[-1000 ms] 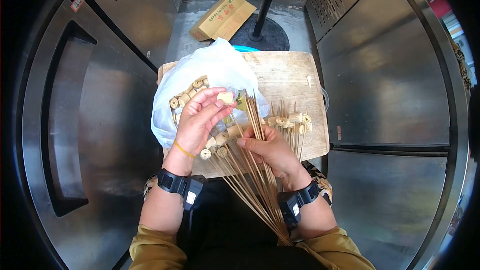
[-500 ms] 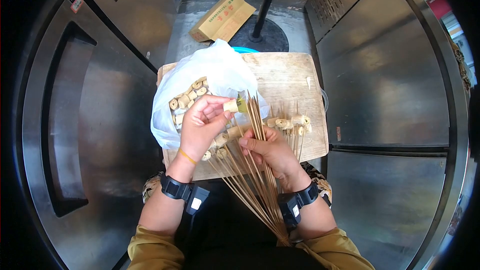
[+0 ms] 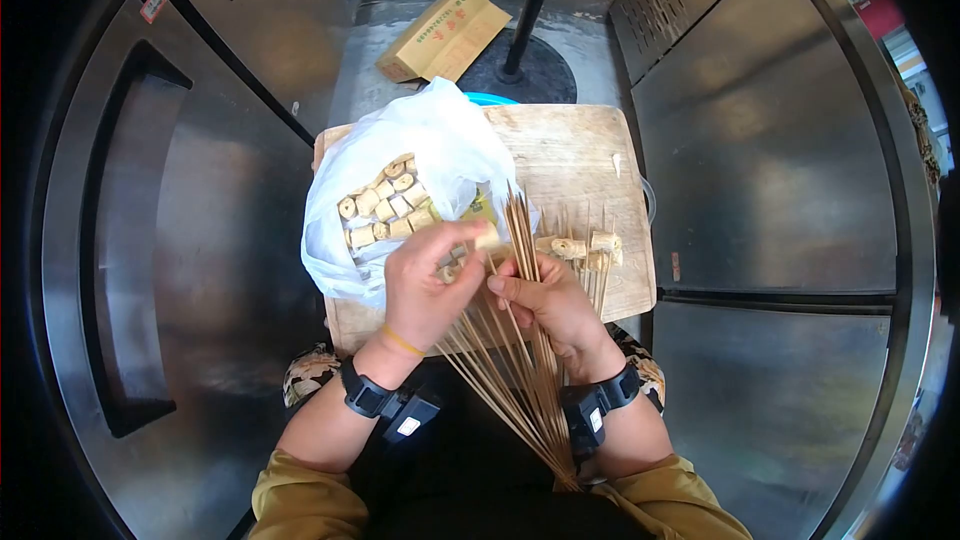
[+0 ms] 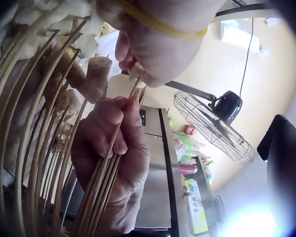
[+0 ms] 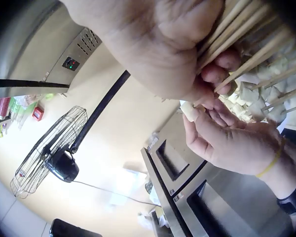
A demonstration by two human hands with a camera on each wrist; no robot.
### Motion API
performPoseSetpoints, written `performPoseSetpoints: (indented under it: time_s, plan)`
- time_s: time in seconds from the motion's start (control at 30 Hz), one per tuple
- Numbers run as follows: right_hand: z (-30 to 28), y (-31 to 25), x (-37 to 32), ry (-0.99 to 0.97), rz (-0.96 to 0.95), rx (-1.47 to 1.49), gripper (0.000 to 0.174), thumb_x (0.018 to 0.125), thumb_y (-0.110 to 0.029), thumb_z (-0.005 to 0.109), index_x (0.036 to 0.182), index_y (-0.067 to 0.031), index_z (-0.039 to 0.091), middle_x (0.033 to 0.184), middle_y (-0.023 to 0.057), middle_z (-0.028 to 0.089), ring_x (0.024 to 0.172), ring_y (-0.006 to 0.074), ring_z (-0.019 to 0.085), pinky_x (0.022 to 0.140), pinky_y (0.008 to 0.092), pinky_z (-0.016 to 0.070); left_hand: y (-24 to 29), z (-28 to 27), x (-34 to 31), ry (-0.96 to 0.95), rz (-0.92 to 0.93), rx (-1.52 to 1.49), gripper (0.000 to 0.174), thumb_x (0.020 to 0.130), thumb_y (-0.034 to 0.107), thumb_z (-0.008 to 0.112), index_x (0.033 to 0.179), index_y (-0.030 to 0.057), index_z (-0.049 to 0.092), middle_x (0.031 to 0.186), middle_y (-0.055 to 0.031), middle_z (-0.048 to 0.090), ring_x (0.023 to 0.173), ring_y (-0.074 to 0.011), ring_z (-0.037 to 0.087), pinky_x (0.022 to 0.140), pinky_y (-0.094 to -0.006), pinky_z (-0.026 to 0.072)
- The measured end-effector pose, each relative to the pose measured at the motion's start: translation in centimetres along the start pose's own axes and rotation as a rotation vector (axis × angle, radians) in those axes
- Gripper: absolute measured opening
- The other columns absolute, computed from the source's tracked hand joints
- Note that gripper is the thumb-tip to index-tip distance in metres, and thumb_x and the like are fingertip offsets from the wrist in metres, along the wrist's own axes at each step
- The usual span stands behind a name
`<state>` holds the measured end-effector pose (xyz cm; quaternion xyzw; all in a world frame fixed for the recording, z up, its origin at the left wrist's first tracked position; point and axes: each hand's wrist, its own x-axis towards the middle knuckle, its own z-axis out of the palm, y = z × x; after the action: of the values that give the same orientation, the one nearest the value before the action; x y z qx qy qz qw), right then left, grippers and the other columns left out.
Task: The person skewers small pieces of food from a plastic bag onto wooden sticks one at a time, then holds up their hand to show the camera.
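Thumb and fingers of my left hand pinch a pale rolled piece at the tip of a thin stick; the right wrist view shows the same piece between the fingertips. Close beside it, my right hand grips a bundle of bamboo sticks, one of them held out by the thumb. In the left wrist view the right hand is curled round the sticks. More rolls lie in a white plastic bag at the left. Skewered rolls rest on the board behind the right hand.
A wooden board lies under the bag and the skewers. Steel cabinets with doors stand on both sides. Beyond the board are a cardboard box and a black pole on a round base.
My left hand has moved right and down with the roll, to the tip of a stick by the right hand. The right hand has barely moved. More rolls in the bag are uncovered.
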<state>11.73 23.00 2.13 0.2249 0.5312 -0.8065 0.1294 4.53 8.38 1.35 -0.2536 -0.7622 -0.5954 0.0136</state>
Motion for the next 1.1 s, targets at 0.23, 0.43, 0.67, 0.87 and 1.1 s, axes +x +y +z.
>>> performPoseSetpoints:
  time_s: [0.23,0.43,0.67,0.87,1.1]
  plan:
    - [0.1,-0.5,0.3,0.047,-0.006,-0.050,0.011,0.084,-0.010,0.066,0.081,-0.0070,0.055,0.062,-0.0021,0.053,0.046,0.0039,0.043,0.041,0.0180,0.0323,0.8,-0.4,0.1,-0.117,0.076,0.242,0.019,0.070,0.006,0.067,0.088,0.0090,0.063,0.083,-0.0083,0.063,0.077,-0.0280,0.061,0.065,-0.0331,0.0495]
    - [0.2,-1.9,-1.0,0.086,-0.152,-0.067,0.014,0.088,-0.015,0.059,0.080,-0.0044,0.056,0.065,0.0000,0.053,0.049,0.0062,0.046,0.045,0.0204,0.0352,-0.2,-1.1,0.2,-0.257,-0.023,0.360,0.017,0.070,0.005,0.066,0.084,0.0068,0.058,0.083,-0.0085,0.060,0.081,-0.0281,0.059,0.068,-0.0333,0.0475]
    - [-0.7,-0.3,0.4,-0.221,0.062,0.271,0.025,0.091,-0.021,0.052,0.082,0.0020,0.058,0.087,0.0165,0.063,0.064,0.0161,0.060,0.056,0.0236,0.0487,-1.6,-3.3,1.9,-0.343,-0.005,0.147,0.016,0.072,0.005,0.063,0.087,0.0068,0.059,0.083,-0.0087,0.060,0.078,-0.0259,0.058,0.067,-0.0317,0.0469]
    - [0.1,-1.1,0.4,-0.178,0.123,0.243,0.024,0.091,-0.017,0.055,0.087,0.0055,0.062,0.096,0.0198,0.064,0.087,0.0230,0.066,0.080,0.0317,0.0560,-4.0,-7.4,3.2,-0.060,-0.289,0.720,0.019,0.078,0.017,0.063,0.094,0.0063,0.064,0.091,-0.0166,0.063,0.081,-0.0307,0.061,0.069,-0.0374,0.0487]
    - [-0.5,-0.5,0.3,-0.241,0.044,0.209,0.020,0.090,-0.018,0.058,0.082,-0.0006,0.065,0.085,0.0082,0.064,0.071,0.0130,0.060,0.064,0.0215,0.0482,-5.4,-7.5,3.6,-0.092,-0.448,0.952,0.027,0.076,0.014,0.062,0.102,0.0061,0.063,0.097,-0.0148,0.064,0.086,-0.0379,0.060,0.078,-0.0449,0.0484]
